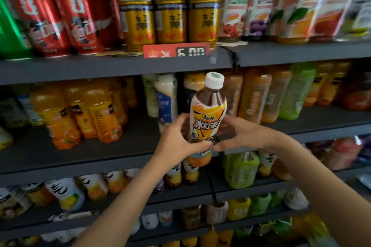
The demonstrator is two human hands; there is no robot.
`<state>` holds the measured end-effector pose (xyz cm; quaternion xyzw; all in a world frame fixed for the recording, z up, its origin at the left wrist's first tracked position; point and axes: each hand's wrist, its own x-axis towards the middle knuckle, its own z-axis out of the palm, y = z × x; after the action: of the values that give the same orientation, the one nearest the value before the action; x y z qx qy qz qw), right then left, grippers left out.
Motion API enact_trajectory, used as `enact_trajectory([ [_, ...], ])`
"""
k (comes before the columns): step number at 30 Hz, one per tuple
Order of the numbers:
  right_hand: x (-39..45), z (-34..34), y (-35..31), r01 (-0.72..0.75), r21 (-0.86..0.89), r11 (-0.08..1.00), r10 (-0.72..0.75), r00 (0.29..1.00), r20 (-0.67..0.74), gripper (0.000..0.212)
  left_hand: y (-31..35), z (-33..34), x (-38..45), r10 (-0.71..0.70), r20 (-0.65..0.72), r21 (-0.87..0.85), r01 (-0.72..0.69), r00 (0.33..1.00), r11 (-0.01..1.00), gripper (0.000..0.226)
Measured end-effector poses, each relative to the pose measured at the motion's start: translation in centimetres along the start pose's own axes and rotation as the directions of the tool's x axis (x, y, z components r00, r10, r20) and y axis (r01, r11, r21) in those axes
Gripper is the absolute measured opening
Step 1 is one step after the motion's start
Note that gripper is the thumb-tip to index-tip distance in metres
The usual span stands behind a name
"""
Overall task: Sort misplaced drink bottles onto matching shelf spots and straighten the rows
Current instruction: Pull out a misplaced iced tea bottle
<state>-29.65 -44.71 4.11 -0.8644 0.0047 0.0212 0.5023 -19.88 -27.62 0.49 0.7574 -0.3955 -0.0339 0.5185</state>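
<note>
- Dark grey metal shelving (112, 68) across the whole frame, tiers packed with drinks; motion blur toward the edges.
- Top tier: red cans (60, 18) at upper left, gold cans (170, 18) at upper centre above a red price tag (176, 50), mixed juice bottles (281, 10) at upper right.
- Middle tier: orange juice bottles (80, 114) at left, pale milky bottles (165, 98) at centre, amber tea bottles (259, 96) and a green bottle (299, 90) at right.
- Held at frame centre, in front of the middle tier and off any shelf: clear plastic bottle of dark tea with white cap and yellow-orange label (208, 118), upright with a slight tilt.
- Left hand (176, 142) wrapped around the lower label from the left, thumb across the front.
- Right hand (243, 134) cupped against the bottle's right side, fingers curled toward it; whether fully clamped or only steadying, cannot tell.
- Step in hand, by judgement: carrying a misplaced bottle while looking for its row.
- Similar yellow-orange labelled bottles (186, 172) just below the hands on the lower tier, partly hidden; possibly the matching spot, labels too blurred to confirm.
- Next move likely calls for lowering the bottle to that row, setting it upright, label forward, without knocking neighbours.
- Gaps at the front of the middle tier suggest straightening not yet done.
</note>
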Motion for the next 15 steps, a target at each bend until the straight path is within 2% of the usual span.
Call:
enact_trajectory([
  [2, -3.0, -2.6, 1.6, -0.027, 0.019, 0.999, 0.029, 0.996, -0.08, 0.081, 1.5, 3.5, 1.2, 0.037, 0.027, -0.011, -0.036, 0.999, 0.999, 0.055],
  [4, -6.3, -5.2, 3.3, -0.022, 0.044, 0.999, 0.029, 0.986, -0.164, 0.078, 3.2, 7.7, 2.4, 0.067, 0.054, -0.021, -0.066, 0.996, 0.998, 0.056],
  [7, -11.8, -9.6, 6.4, 0.009, 0.142, 0.99, 0.028, 0.966, -0.256, 0.05, 6.2, 15.1, 3.7, 0.09, 0.085, -0.03, -0.087, 0.992, 0.996, 0.063],
  [10, -17.7, -14.3, 9.8, 0.017, 0.197, 0.98, 0.064, 0.915, -0.397, 0.041, 9.6, 24.1, 4.7, 0.102, 0.11, -0.045, -0.098, 0.989, 0.994, 0.072],
  [13, -23.6, -19.9, 13.6, -0.011, 0.21, 0.978, 0.116, 0.861, -0.496, 0.032, 14.6, 33.2, 5.6, 0.12, 0.109, -0.079, -0.111, 0.987, 0.991, 0.061],
  [15, -27.2, -23.8, 15.4, -0.039, 0.213, 0.976, 0.151, 0.827, -0.541, 0.034, 18.3, 38.6, 6.2, 0.146, 0.119, -0.087, -0.136, 0.982, 0.987, 0.054],
])
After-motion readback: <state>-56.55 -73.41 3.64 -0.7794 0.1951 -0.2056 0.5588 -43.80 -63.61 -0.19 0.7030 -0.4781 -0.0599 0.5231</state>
